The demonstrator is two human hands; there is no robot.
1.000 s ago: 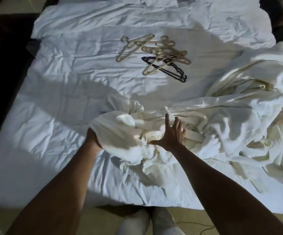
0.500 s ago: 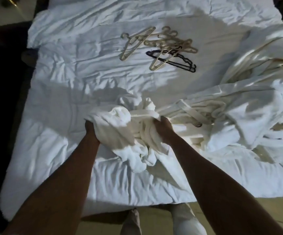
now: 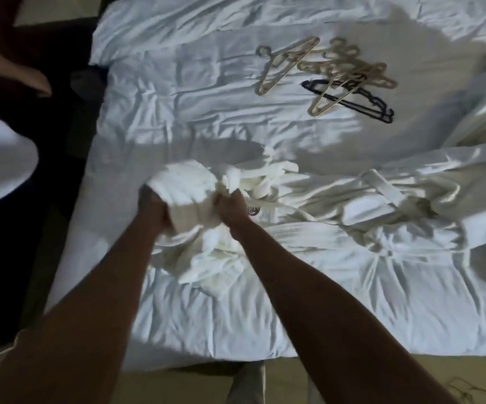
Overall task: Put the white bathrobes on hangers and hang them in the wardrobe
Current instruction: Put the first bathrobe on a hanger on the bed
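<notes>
White cloth: a bunched bathrobe (image 3: 195,188) lies near the bed's front edge, gripped by both hands.
Left hand (image 3: 152,204): fingers curl into the cloth, their tips hidden.
Right hand (image 3: 231,207): fingers closed on a fold.
Other bathrobes (image 3: 410,199): heaped at right, partly cut off.
Hangers (image 3: 332,74): a tangled pile further up the bed (image 3: 177,112); their number is hard to tell.

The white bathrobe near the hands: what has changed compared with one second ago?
The right hand, open above the cloth a second ago, now grips the bunched white bathrobe. The left hand holds the bathrobe as before. The pile of beige and dark plastic hangers lies unmoved on the white bed.
</notes>
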